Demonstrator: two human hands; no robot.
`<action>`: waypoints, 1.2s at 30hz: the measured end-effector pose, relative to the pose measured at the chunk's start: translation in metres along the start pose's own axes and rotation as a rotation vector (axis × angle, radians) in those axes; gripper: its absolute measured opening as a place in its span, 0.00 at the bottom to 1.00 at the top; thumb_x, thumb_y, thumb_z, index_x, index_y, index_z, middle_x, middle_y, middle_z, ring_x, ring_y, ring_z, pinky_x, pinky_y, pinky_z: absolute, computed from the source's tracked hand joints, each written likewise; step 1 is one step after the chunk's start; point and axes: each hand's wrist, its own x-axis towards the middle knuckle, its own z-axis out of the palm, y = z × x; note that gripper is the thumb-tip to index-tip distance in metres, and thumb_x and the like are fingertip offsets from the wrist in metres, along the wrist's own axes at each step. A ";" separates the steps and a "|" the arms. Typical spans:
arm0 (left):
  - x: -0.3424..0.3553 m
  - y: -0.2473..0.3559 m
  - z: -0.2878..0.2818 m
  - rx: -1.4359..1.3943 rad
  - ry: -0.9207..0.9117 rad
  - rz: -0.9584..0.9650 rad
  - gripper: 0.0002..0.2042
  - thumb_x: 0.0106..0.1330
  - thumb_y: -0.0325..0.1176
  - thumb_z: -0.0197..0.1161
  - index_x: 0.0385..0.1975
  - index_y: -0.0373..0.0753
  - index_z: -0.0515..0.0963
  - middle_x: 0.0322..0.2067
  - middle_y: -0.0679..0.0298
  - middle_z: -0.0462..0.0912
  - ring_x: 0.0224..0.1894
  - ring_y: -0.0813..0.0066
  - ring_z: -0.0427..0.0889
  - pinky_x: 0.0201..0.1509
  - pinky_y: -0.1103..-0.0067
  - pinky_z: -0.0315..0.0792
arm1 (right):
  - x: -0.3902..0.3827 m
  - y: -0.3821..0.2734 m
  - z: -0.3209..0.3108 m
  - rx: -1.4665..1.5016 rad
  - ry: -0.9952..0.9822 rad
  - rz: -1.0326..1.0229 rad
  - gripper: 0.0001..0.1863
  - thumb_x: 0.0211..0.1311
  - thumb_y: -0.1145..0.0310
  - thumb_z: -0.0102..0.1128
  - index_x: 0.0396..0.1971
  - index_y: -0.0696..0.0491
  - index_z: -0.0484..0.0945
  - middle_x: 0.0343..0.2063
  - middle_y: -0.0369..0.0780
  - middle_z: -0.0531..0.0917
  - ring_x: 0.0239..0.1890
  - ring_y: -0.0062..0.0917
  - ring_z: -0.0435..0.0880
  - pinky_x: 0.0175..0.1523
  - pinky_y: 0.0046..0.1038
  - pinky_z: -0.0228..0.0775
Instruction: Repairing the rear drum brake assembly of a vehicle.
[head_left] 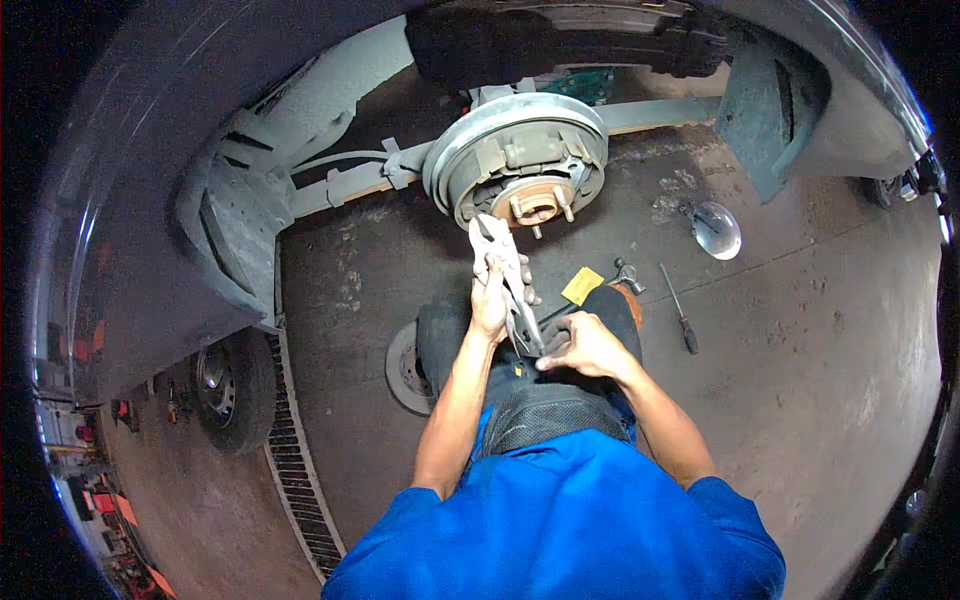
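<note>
A pair of locking pliers [498,240] points away from me, its jaws just in front of the brake assembly [520,150]. My left hand [490,300] is wrapped round the pliers' body below the jaws. At the lower end of the handles, my right hand [590,345] is closed with thumb and fingers on the handle ends; part of that grip is hidden. Beyond the jaws, the rusty wheel hub [538,202] carries several studs. The jaws look apart from the hub and studs, though the exact gap is hard to judge.
On the floor to the right lie a hammer [627,275], a screwdriver [687,335] and a shiny round dish [717,231]. A yellow packet [582,286] is by my right knee. A brake disc or drum [405,368] lies by my left leg. A wheel [235,390] and floor grate [300,460] are at left.
</note>
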 end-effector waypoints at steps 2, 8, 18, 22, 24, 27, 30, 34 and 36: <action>0.001 -0.004 0.004 -0.033 -0.012 -0.017 0.23 0.76 0.51 0.41 0.46 0.34 0.70 0.28 0.62 0.77 0.21 0.74 0.78 0.27 0.75 0.80 | -0.006 -0.018 -0.005 -0.159 0.063 0.066 0.25 0.46 0.60 0.76 0.37 0.64 0.80 0.32 0.48 0.86 0.35 0.26 0.86 0.41 0.26 0.75; 0.007 -0.011 0.008 -0.026 -0.040 -0.007 0.22 0.76 0.50 0.42 0.47 0.34 0.71 0.28 0.63 0.77 0.22 0.74 0.79 0.28 0.74 0.81 | 0.008 0.036 0.002 0.425 -0.067 -0.147 0.31 0.46 0.57 0.75 0.45 0.64 0.78 0.32 0.49 0.86 0.37 0.34 0.86 0.45 0.32 0.76; 0.010 -0.011 0.003 -0.024 -0.074 -0.016 0.23 0.75 0.51 0.44 0.47 0.32 0.70 0.29 0.62 0.77 0.23 0.72 0.80 0.29 0.71 0.82 | -0.001 0.018 -0.001 0.232 0.073 -0.228 0.24 0.45 0.65 0.76 0.39 0.65 0.80 0.33 0.48 0.86 0.37 0.29 0.86 0.46 0.28 0.76; 0.010 -0.012 0.004 -0.001 -0.044 -0.014 0.23 0.75 0.51 0.43 0.47 0.32 0.70 0.29 0.62 0.77 0.23 0.71 0.80 0.29 0.71 0.82 | -0.007 -0.016 -0.008 -0.065 0.119 -0.001 0.22 0.45 0.63 0.76 0.34 0.63 0.81 0.27 0.43 0.86 0.31 0.26 0.84 0.39 0.28 0.76; 0.010 -0.014 0.004 -0.019 -0.053 -0.015 0.23 0.75 0.50 0.44 0.48 0.32 0.70 0.29 0.62 0.77 0.23 0.71 0.80 0.30 0.70 0.82 | -0.001 -0.009 -0.002 -0.239 0.172 -0.029 0.22 0.45 0.63 0.77 0.34 0.63 0.80 0.27 0.43 0.85 0.31 0.25 0.84 0.38 0.27 0.75; 0.011 -0.011 0.005 -0.016 -0.081 -0.011 0.23 0.75 0.49 0.44 0.48 0.32 0.70 0.29 0.61 0.78 0.23 0.71 0.81 0.31 0.70 0.83 | 0.004 0.022 0.002 0.147 0.074 -0.126 0.26 0.45 0.63 0.77 0.41 0.64 0.78 0.33 0.45 0.85 0.35 0.22 0.83 0.41 0.26 0.74; 0.011 -0.012 -0.001 -0.028 -0.077 -0.006 0.23 0.75 0.50 0.43 0.48 0.32 0.70 0.29 0.61 0.78 0.24 0.71 0.81 0.31 0.69 0.83 | 0.006 0.019 0.000 0.539 -0.069 -0.074 0.30 0.43 0.64 0.79 0.44 0.66 0.78 0.33 0.48 0.85 0.35 0.21 0.83 0.41 0.26 0.74; 0.010 -0.018 -0.003 -0.050 -0.059 -0.018 0.24 0.75 0.52 0.42 0.48 0.33 0.70 0.30 0.62 0.78 0.24 0.71 0.81 0.31 0.69 0.83 | 0.010 0.008 0.003 -0.204 0.147 0.115 0.35 0.35 0.58 0.82 0.41 0.66 0.80 0.28 0.49 0.85 0.34 0.24 0.84 0.40 0.29 0.75; 0.011 -0.018 -0.003 -0.067 -0.056 -0.017 0.25 0.75 0.53 0.42 0.49 0.33 0.70 0.29 0.62 0.78 0.24 0.72 0.81 0.32 0.69 0.83 | 0.013 0.022 0.009 -0.193 0.147 -0.020 0.38 0.35 0.54 0.82 0.42 0.68 0.78 0.31 0.52 0.85 0.36 0.27 0.85 0.43 0.30 0.75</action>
